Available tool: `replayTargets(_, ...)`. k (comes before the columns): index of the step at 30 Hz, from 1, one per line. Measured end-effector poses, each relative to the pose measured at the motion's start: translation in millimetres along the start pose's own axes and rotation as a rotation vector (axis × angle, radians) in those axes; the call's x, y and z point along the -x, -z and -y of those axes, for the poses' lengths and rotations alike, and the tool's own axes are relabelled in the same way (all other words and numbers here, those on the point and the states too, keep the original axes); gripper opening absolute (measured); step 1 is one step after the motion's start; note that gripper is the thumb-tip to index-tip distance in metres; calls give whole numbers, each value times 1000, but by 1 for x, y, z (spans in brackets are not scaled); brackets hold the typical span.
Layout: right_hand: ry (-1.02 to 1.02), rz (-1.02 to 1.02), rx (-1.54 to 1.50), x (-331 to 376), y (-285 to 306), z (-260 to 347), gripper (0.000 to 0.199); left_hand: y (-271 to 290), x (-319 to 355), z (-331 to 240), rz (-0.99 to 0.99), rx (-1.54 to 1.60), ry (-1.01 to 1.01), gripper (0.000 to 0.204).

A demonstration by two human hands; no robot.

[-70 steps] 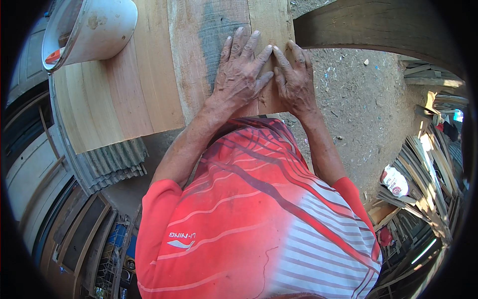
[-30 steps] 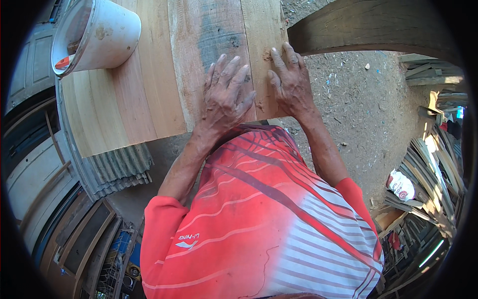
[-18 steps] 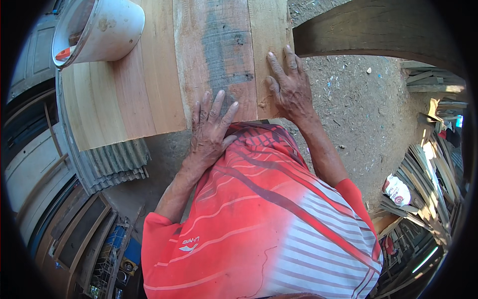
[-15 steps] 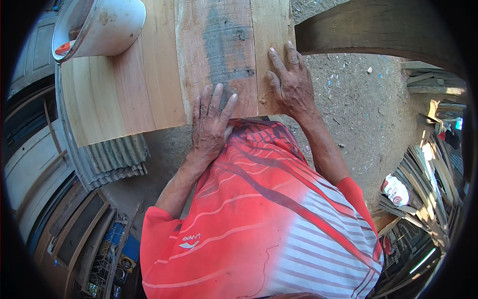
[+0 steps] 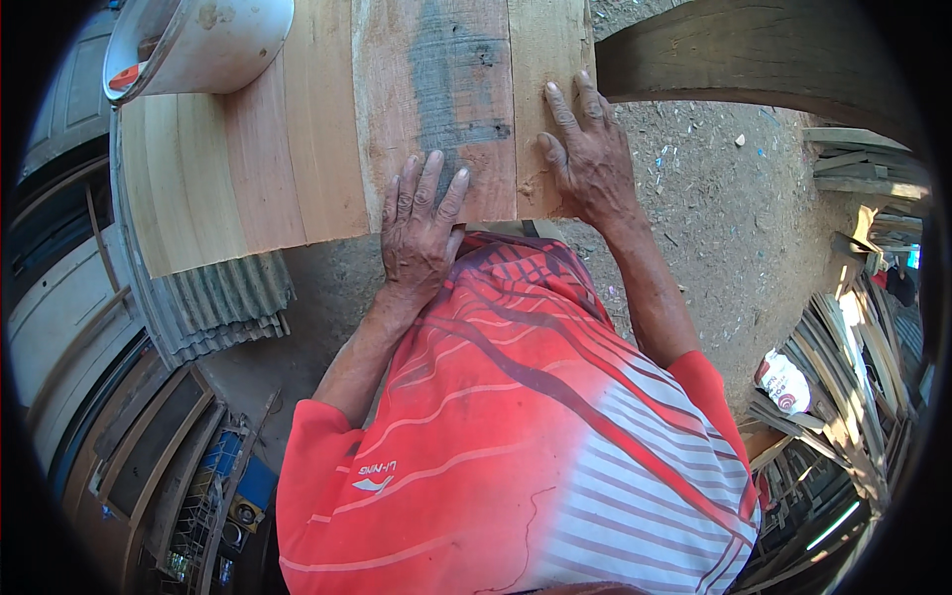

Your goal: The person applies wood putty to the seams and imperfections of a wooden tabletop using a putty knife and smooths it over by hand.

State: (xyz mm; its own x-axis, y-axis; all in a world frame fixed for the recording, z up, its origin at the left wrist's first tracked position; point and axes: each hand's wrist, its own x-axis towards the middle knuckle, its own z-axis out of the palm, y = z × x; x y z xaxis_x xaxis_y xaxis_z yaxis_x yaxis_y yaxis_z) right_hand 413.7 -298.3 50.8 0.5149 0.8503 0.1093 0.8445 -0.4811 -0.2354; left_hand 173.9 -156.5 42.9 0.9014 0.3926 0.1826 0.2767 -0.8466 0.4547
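Left hand (image 5: pixel 420 238) and right hand (image 5: pixel 599 177) rest unclenched, gripping nothing, apparently to steady the wooden panel (image 5: pixel 319 149) beneath; bucket (image 5: pixel 223 45) stands farther left.

A rough woodworking yard is indicated. Bare earth (image 5: pixel 709 243) is scattered with small bits of debris (image 5: pixel 740 141); weathered timber (image 5: pixel 839 347) is heaped along the right. Broad boards (image 5: pixel 322 149) are laid side by side in front, with a white bucket (image 5: pixel 223 45) set on them. Corrugated sheets (image 5: pixel 233 297) and framed panels (image 5: pixel 151 466) are seen at the left.
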Motion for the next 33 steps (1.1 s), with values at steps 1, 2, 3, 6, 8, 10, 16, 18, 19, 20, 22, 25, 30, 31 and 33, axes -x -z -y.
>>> replayTargets(1,6,-7,4,0,0,1,63,0,0,0,0,-1,0,79)
replayTargets(2,12,-13,10,-1,3,4,63,1,0,-1,2,-4,2,79)
replayTargets(3,19,-18,15,-1,5,5,63,2,0,-1,3,-6,4,79)
replayTargets(6,31,8,55,1,2,5,64,2,0,-2,4,-15,3,80)
replayTargets(8,-26,-38,-93,2,-1,1,64,2,-1,-1,1,-16,1,80)
replayTargets(10,-53,-48,-132,1,-1,0,64,1,-1,-2,-7,-12,-2,79)
replayTargets(16,-36,-20,-38,0,2,6,66,2,-2,-4,-6,-17,10,78)
replayTargets(18,-40,-3,-50,-1,4,5,66,1,-1,-4,-10,-25,12,78)
replayTargets(19,-47,-27,-98,-2,4,6,65,0,-1,-4,-13,-29,13,78)
replayTargets(20,-55,-51,-147,-3,4,7,64,0,-1,-4,-17,-28,13,77)
replayTargets(22,-55,-66,-151,-5,3,5,63,-1,-1,-3,-26,-28,13,77)
replayTargets(25,-64,-5,-103,-3,0,0,63,1,-3,-4,-21,-15,12,77)
replayTargets(30,-11,-48,-33,16,18,11,63,-4,0,-1,-51,-26,8,77)
replayTargets(31,26,-20,-75,28,23,15,63,-4,0,-1,-58,-26,5,77)
replayTargets(33,92,36,-151,59,27,24,62,-1,-2,-3,-48,-19,11,77)
